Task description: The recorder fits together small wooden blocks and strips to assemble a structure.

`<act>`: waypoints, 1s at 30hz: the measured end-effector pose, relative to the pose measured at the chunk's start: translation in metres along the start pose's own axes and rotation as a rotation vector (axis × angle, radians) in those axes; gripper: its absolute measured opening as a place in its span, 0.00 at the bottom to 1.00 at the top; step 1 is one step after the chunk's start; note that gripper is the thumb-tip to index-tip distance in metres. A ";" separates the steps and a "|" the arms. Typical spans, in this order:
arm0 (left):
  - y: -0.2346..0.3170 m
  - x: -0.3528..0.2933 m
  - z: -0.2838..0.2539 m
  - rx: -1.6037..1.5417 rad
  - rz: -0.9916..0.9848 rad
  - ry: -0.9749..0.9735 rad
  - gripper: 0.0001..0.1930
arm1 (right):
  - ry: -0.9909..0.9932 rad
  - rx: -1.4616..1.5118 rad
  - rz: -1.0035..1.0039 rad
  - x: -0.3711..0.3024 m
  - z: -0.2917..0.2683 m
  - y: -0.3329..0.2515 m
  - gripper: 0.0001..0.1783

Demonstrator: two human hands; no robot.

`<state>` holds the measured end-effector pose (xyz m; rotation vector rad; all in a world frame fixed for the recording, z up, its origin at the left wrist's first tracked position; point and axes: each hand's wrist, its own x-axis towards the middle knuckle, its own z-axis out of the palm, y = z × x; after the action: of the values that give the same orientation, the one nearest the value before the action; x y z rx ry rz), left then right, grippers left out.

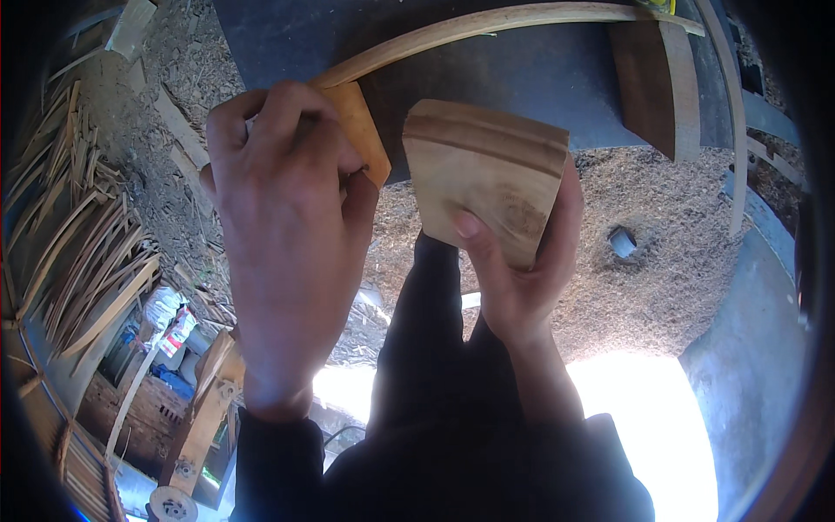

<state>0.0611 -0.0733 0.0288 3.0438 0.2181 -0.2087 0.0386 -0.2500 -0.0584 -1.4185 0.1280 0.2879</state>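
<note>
My right hand (pixel 526 261) grips a pale wooden block (pixel 487 178) from below, its thumb on the broad face and its fingers behind the right edge. The block is tilted, with a stepped edge along its top. My left hand (pixel 287 174) is closed, knuckles up, beside an orange-brown wooden piece (pixel 365 130) on the dark worktable (pixel 522 74). Its thumb and forefinger come together at that piece's near end; whether they pinch it or something small is hidden. A long curved wooden strip (pixel 452 26) runs along the table behind both hands.
At the table's right stands a dark-sided wooden block (pixel 661 87). Sawdust (pixel 644 296) covers the ground, around a small grey cylinder (pixel 623 242). Many thin curved strips (pixel 87 270) are piled at left, above a wooden frame (pixel 200 418). A pale curved panel (pixel 748 348) stands at right.
</note>
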 end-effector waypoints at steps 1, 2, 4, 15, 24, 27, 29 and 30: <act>0.000 0.000 0.000 0.001 -0.003 -0.006 0.10 | -0.041 -0.180 -0.154 -0.001 -0.002 0.006 0.46; 0.000 0.000 0.001 0.000 -0.003 -0.013 0.10 | -0.038 -0.182 -0.154 0.002 -0.004 0.005 0.46; -0.003 -0.002 0.001 0.009 0.004 -0.011 0.10 | -0.269 -0.408 -0.188 0.007 -0.005 0.000 0.49; -0.003 -0.001 0.002 0.020 0.020 -0.004 0.10 | -0.185 -0.589 -0.292 0.023 -0.013 -0.009 0.43; -0.006 0.000 0.001 0.035 0.060 -0.002 0.11 | -0.108 -1.099 -0.562 0.075 -0.031 -0.007 0.37; -0.005 0.000 0.001 0.029 0.071 0.002 0.11 | -0.136 -0.882 -0.265 0.075 -0.019 -0.031 0.43; -0.002 -0.001 0.001 0.037 0.038 0.006 0.11 | -0.024 -1.051 -0.586 0.080 -0.025 -0.014 0.38; -0.002 -0.001 0.001 0.040 0.039 0.007 0.11 | 0.090 -1.206 -0.914 0.082 -0.024 -0.010 0.34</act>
<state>0.0599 -0.0714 0.0280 3.0857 0.1574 -0.2024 0.1222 -0.2647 -0.0737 -2.4886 -0.7324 -0.5715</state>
